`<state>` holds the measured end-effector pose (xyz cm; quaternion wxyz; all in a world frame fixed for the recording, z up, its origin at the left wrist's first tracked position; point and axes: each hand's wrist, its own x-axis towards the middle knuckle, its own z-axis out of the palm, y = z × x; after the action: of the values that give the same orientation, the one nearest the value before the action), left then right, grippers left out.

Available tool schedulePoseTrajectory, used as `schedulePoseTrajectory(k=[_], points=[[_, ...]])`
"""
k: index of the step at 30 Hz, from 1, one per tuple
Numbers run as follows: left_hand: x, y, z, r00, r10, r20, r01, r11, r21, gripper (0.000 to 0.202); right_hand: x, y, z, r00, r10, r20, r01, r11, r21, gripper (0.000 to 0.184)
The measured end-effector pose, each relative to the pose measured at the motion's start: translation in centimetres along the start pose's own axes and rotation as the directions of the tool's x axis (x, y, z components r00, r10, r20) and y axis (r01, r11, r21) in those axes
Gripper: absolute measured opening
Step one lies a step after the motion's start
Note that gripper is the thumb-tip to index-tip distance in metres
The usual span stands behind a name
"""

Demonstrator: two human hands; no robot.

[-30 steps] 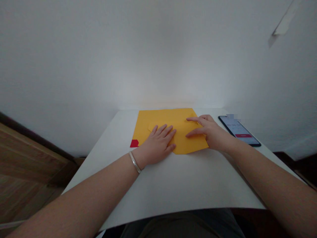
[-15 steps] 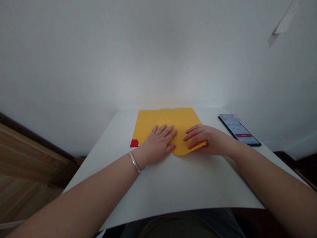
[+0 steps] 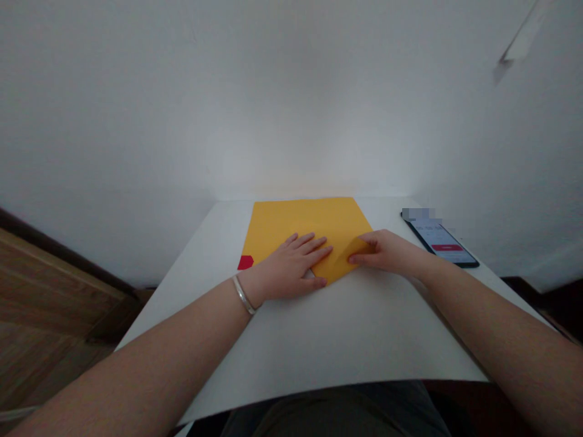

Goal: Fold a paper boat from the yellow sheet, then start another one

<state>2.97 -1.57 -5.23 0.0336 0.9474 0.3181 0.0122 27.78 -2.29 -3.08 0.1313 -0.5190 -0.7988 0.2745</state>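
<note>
My left hand point(image 3: 291, 267) lies flat with the fingers spread on the yellow paper point(image 3: 300, 221), and it grips nothing. My right hand point(image 3: 387, 252) pinches the folded corner point(image 3: 350, 258) between thumb and fingers. The paper lies on the white table point(image 3: 364, 334), near the phone point(image 3: 439, 243).

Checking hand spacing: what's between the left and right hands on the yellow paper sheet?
Head view: the yellow paper sheet's folded flap lies between left hand and right hand.
</note>
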Motion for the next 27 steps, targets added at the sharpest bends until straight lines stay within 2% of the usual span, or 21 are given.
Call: schedulePoseTrajectory(k=[3, 8, 15, 19, 23, 27], points=[[0.1, 0.0, -0.1, 1.0, -0.007, 0.023, 0.008, 1.0, -0.02, 0.069, 0.2, 0.0, 0.0, 0.998, 0.051, -0.034, -0.054, 0.995, -0.087, 0.021], [0.1, 0.4, -0.6, 0.994, -0.081, 0.072, 0.086, 0.993, -0.074, 0.078, 0.4, -0.2, 0.3, 0.995, 0.054, -0.086, -0.072, 0.972, -0.222, 0.025], [0.2, 0.6, -1.1, 0.989, -0.107, 0.104, 0.119, 0.986, -0.116, 0.078, 0.6, -0.4, 0.6, 0.993, 0.049, -0.112, -0.081, 0.952, -0.296, 0.025], [0.2, 0.4, -0.4, 0.993, -0.111, 0.04, 0.115, 0.987, -0.11, 0.071, 0.8, -0.4, 0.8, 0.989, 0.042, -0.14, -0.089, 0.932, -0.35, 0.027], [0.1, 0.3, 0.3, 0.994, -0.099, -0.052, 0.095, 0.992, -0.082, 0.08, 1.0, -0.3, 1.1, 0.983, 0.057, -0.177, -0.117, 0.928, -0.354, 0.03], [0.1, 0.4, 0.3, 0.995, -0.092, -0.05, 0.088, 0.993, -0.077, 0.082, 1.1, -0.1, 1.3, 0.977, 0.063, -0.205, -0.126, 0.942, -0.311, 0.031]])
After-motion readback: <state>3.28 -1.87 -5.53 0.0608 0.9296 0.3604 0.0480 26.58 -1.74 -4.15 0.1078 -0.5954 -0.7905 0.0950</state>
